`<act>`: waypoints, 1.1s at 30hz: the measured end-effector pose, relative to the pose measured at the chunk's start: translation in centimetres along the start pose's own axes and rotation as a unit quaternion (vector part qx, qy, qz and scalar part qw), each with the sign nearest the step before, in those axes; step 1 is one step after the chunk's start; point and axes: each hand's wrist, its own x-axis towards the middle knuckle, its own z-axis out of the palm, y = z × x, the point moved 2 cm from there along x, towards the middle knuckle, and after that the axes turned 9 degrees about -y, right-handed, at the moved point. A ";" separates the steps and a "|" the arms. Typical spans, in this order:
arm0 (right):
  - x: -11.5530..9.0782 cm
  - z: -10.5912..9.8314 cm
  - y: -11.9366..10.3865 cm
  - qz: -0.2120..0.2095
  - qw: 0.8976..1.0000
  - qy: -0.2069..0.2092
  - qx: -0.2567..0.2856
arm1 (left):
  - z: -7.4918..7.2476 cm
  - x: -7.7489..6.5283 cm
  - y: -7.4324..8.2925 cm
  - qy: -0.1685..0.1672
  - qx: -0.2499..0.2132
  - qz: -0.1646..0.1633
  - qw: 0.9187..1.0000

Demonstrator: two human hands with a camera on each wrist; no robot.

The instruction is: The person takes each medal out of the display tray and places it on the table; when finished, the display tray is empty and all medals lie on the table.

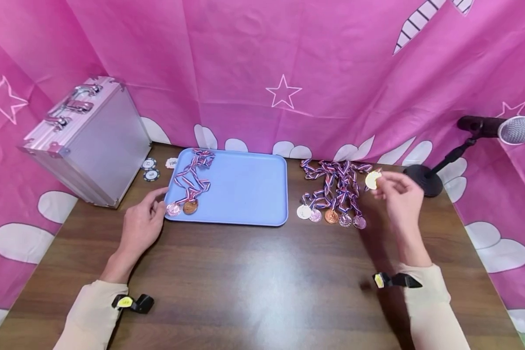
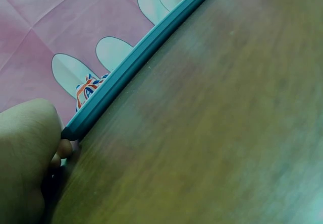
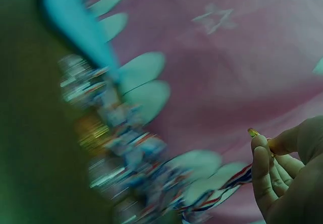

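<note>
My right hand (image 1: 400,194) pinches a gold medal (image 1: 373,180) between thumb and fingers, raised at the right of the medal row. Its striped ribbon (image 3: 237,179) trails from the hand in the right wrist view. Beside it lie several medals with red, white and blue ribbons (image 1: 343,182), among them a silver medal (image 1: 304,212) and a bronze medal (image 1: 331,216). My left hand (image 1: 142,221) holds the blue tray (image 1: 245,194) by its left edge, thumb and fingertips at the rim. Inside the tray, a pinkish medal (image 1: 173,209) and a bronze medal (image 1: 190,207) lie at the left, ribbons stretched toward the back.
A silver case (image 1: 100,141) stands at the back left, with poker chips (image 1: 150,174) between it and the tray. At the back right, a microphone (image 1: 498,129) sits on a black stand (image 1: 424,180). A pink curtain (image 1: 245,73) hangs behind the wooden table (image 1: 227,272).
</note>
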 end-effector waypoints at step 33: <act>-4.4 -7.1 6.7 0.018 0.897 -0.015 -0.442 | 0.0 0.0 0.0 -0.001 0.001 -0.004 1.000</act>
